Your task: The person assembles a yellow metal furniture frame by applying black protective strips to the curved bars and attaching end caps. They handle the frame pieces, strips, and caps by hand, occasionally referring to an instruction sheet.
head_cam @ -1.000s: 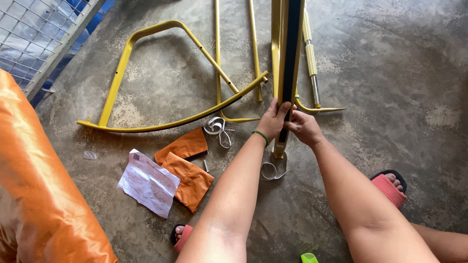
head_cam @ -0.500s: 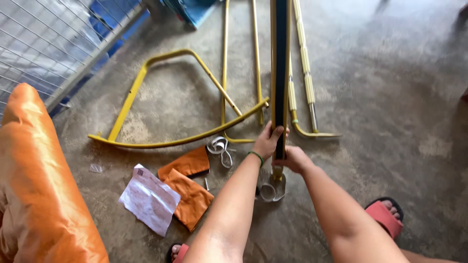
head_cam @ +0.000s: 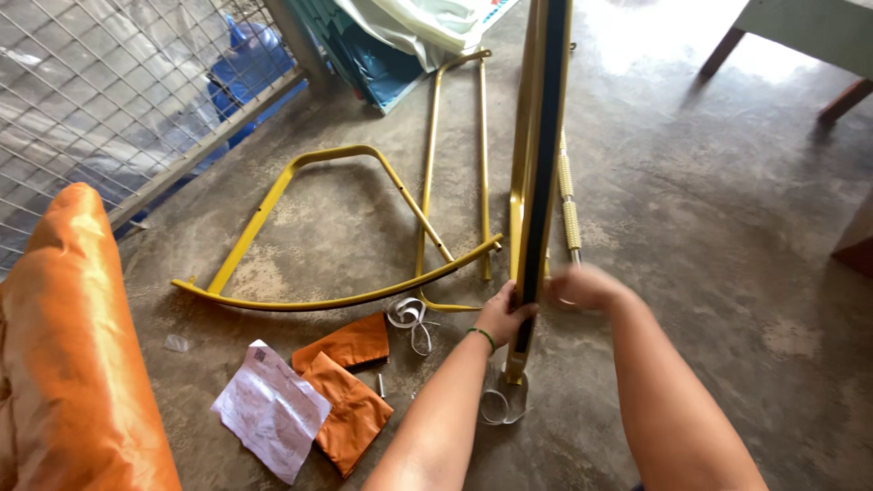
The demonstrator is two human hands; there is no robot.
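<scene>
Upright, yellow rail [head_cam: 538, 136] with black strip, gripped low by left hand [head_cam: 503, 314], fingers wrapped around; right hand [head_cam: 582, 288] blurred just beside, grip unclear. Concrete floor [head_cam: 727, 255] below.

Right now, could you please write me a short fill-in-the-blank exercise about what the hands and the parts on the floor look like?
1. The left hand grips a yellow bar with a ____ strip along it.
2. The curved frame on the concrete floor is ____ in colour.
3. The crumpled paper sheet lies beside two ____ fabric pieces.
4. The left wrist wears a ____ band.

Missing words: black; yellow; orange; green
</scene>
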